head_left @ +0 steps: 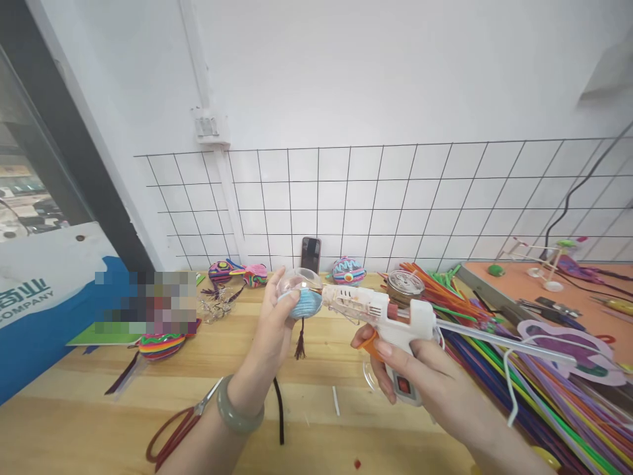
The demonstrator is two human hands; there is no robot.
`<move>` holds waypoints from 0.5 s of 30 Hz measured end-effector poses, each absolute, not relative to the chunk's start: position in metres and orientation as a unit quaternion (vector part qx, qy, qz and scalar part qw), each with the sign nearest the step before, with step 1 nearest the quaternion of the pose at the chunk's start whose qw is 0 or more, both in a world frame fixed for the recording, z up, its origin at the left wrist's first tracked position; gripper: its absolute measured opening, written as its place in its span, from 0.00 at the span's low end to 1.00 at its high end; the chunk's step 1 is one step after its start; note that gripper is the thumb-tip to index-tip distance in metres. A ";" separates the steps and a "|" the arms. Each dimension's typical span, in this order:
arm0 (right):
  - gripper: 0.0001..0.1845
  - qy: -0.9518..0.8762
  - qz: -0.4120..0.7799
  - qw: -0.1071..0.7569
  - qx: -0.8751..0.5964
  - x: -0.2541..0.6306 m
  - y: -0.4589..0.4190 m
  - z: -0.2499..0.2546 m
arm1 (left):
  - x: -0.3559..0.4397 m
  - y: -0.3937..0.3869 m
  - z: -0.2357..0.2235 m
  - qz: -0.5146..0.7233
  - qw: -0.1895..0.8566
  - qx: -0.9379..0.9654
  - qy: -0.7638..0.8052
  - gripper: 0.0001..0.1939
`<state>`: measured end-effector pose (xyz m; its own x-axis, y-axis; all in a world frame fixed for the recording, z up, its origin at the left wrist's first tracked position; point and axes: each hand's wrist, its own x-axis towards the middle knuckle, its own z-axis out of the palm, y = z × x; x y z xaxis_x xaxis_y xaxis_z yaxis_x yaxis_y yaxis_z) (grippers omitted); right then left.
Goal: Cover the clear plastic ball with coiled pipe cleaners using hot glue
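Observation:
My left hand [277,313] is closed around a clear plastic ball [299,280] whose lower part is wrapped in light blue cord [304,303]. A dark tassel [300,343] hangs below it. In my right hand [420,369] is a white glue gun [366,303], with fingers at its orange trigger [372,346]. The nozzle points left and meets the ball's right side; whether it touches is too small to tell. A clear glue stick [504,340] juts out of the gun's back end.
Red-handled scissors [171,432] lie beside my left forearm. Bundles of coloured pipe cleaners [534,389] spread along the right. Decorated balls [349,270] and a phone [311,254] stand by the wire grid at the back. A striped ball [161,346] sits at left.

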<state>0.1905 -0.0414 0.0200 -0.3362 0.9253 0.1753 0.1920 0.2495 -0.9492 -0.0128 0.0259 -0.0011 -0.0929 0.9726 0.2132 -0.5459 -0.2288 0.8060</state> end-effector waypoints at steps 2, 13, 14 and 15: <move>0.17 -0.678 0.461 0.405 -0.405 0.190 -0.042 0.021 | -0.013 0.026 -0.001 0.683 0.555 0.386 0.277 0.33; 0.17 -0.668 0.490 0.405 -0.386 0.188 -0.045 0.021 | -0.013 0.026 -0.002 0.681 0.558 0.382 0.281 0.31; 0.17 -0.668 0.490 0.407 -0.385 0.188 -0.044 0.021 | -0.013 0.026 -0.002 0.682 0.558 0.382 0.279 0.31; 0.17 -0.667 0.490 0.409 -0.385 0.187 -0.044 0.021 | -0.013 0.026 -0.003 0.682 0.557 0.382 0.279 0.31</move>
